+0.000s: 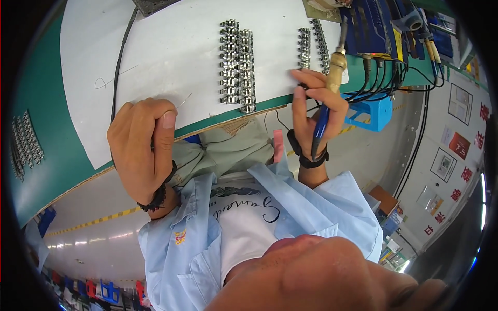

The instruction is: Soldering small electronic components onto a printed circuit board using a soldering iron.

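My left hand [142, 145] is closed at the near edge of the white sheet. A thin strand that looks like solder wire [185, 100] sticks out from its thumb and forefinger. My right hand [324, 106], at the table edge, grips a soldering iron [336, 65] with a blue handle, its metal tip pointing away. Thumb and forefinger of that hand also meet at a small black piece [303, 86], too small to name. Between the hands stand two joined rows of small shiny metal parts [236, 65]. Shorter rows of similar parts [304, 47] lie just beyond my right hand.
White paper [155, 57] covers much of the green table [57, 150]. A black cable [120, 67] runs along its left. More metal parts [27, 142] sit far left. Blue soldering stations [365, 28] with black cords stand back right. A blue stool [376, 111] is below them.
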Action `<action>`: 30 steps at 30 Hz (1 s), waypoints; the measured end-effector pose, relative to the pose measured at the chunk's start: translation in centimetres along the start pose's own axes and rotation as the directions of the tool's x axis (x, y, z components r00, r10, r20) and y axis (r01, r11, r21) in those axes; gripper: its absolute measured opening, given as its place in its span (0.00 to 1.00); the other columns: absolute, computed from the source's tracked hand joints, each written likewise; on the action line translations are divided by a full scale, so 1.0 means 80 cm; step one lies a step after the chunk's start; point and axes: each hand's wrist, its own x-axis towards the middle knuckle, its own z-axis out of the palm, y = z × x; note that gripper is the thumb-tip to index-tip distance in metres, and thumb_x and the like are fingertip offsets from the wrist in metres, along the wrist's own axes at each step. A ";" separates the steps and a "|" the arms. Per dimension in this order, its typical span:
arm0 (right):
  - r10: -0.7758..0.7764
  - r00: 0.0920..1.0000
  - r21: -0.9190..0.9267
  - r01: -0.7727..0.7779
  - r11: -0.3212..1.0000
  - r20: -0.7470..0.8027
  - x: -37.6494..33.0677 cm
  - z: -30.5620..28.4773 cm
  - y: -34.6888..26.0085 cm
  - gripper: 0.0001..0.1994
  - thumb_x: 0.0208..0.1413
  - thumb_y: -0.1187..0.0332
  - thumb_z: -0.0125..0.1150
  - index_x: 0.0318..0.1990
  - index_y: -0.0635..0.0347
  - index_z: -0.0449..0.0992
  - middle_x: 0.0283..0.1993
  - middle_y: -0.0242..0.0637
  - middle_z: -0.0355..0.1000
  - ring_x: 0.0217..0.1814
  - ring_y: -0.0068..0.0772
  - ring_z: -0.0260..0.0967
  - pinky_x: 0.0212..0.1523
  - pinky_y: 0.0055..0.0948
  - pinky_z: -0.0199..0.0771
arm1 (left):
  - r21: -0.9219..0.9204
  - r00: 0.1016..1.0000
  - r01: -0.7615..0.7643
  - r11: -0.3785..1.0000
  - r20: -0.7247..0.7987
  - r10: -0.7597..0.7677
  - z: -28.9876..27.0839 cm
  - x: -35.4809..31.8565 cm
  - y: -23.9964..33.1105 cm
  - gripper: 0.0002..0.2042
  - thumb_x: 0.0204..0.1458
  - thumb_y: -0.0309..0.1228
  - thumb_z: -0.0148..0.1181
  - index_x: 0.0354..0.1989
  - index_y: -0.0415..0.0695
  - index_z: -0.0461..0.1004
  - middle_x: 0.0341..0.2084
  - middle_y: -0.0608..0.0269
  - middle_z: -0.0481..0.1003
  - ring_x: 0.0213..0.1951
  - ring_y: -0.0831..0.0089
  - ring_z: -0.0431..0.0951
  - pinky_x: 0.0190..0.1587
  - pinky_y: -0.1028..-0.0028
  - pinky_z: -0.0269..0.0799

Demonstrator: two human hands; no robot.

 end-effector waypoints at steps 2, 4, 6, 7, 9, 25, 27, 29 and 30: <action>-0.001 1.000 0.033 0.001 0.999 0.016 0.001 0.008 -0.010 0.16 0.47 0.84 0.62 0.38 0.59 0.62 0.43 0.54 0.76 0.45 0.48 0.75 0.51 0.39 0.71 | 0.000 0.996 -0.035 0.999 -0.083 0.035 0.008 0.003 -0.005 0.03 0.51 0.21 0.55 0.27 0.39 0.70 0.21 0.60 0.71 0.20 0.66 0.62 0.24 0.71 0.56; -0.015 0.998 0.086 0.010 0.996 0.056 0.004 0.014 -0.018 0.17 0.46 0.82 0.65 0.39 0.58 0.63 0.45 0.55 0.76 0.48 0.48 0.74 0.51 0.40 0.70 | 0.012 0.992 -0.051 0.999 -0.117 0.052 0.008 0.004 -0.002 0.03 0.49 0.20 0.57 0.26 0.41 0.70 0.20 0.62 0.71 0.18 0.66 0.59 0.23 0.70 0.54; -0.023 0.997 0.112 0.015 0.994 0.068 0.004 0.017 -0.018 0.18 0.45 0.80 0.67 0.39 0.57 0.63 0.45 0.54 0.76 0.50 0.48 0.73 0.53 0.40 0.69 | 0.011 0.995 -0.002 1.000 -0.095 0.003 0.009 0.005 0.004 0.04 0.46 0.21 0.59 0.26 0.41 0.70 0.18 0.63 0.69 0.18 0.68 0.59 0.22 0.70 0.53; -0.036 0.996 0.127 0.025 0.992 0.083 0.004 0.018 -0.018 0.20 0.44 0.78 0.69 0.39 0.56 0.63 0.46 0.54 0.76 0.52 0.49 0.71 0.54 0.40 0.68 | 0.011 0.996 0.022 1.000 -0.084 -0.021 0.008 0.005 0.005 0.04 0.45 0.22 0.60 0.26 0.42 0.70 0.17 0.64 0.69 0.17 0.68 0.59 0.21 0.71 0.53; -0.045 0.995 0.149 0.031 0.988 0.091 0.007 0.023 -0.021 0.21 0.43 0.76 0.72 0.40 0.56 0.63 0.46 0.54 0.76 0.54 0.49 0.70 0.55 0.41 0.66 | 0.042 0.998 0.025 0.999 -0.052 -0.023 0.005 0.006 0.006 0.05 0.44 0.22 0.62 0.25 0.42 0.70 0.16 0.64 0.67 0.17 0.69 0.59 0.21 0.71 0.53; -0.007 0.983 0.179 -0.026 0.984 0.182 0.024 0.020 -0.017 0.25 0.38 0.73 0.76 0.41 0.54 0.65 0.50 0.50 0.75 0.56 0.51 0.68 0.61 0.42 0.61 | 0.073 1.000 0.013 0.997 -0.006 -0.013 0.052 0.032 0.034 0.16 0.38 0.26 0.70 0.40 0.44 0.78 0.12 0.71 0.54 0.18 0.78 0.52 0.21 0.75 0.46; -0.067 0.982 0.239 0.024 0.971 0.175 0.022 0.015 -0.010 0.23 0.40 0.75 0.74 0.41 0.55 0.65 0.49 0.52 0.75 0.56 0.52 0.69 0.60 0.43 0.61 | 0.089 1.000 0.019 0.996 -0.020 -0.017 0.060 0.034 0.035 0.19 0.37 0.28 0.72 0.42 0.45 0.78 0.12 0.72 0.54 0.18 0.78 0.53 0.21 0.75 0.46; -0.096 0.979 0.250 0.049 0.967 0.177 0.019 0.004 0.003 0.22 0.41 0.76 0.73 0.40 0.55 0.65 0.49 0.52 0.75 0.56 0.52 0.69 0.60 0.44 0.62 | 0.087 1.000 -0.019 0.996 0.010 0.018 0.060 0.034 0.036 0.19 0.37 0.31 0.72 0.42 0.46 0.78 0.12 0.71 0.58 0.17 0.76 0.55 0.22 0.75 0.49; -0.101 0.987 0.175 0.078 0.981 0.127 0.019 -0.005 0.012 0.22 0.41 0.77 0.72 0.40 0.55 0.64 0.48 0.53 0.75 0.56 0.52 0.69 0.60 0.44 0.63 | 0.112 0.998 -0.046 0.993 0.039 0.042 0.053 0.035 0.038 0.19 0.38 0.34 0.72 0.42 0.47 0.78 0.12 0.70 0.63 0.16 0.74 0.58 0.22 0.74 0.52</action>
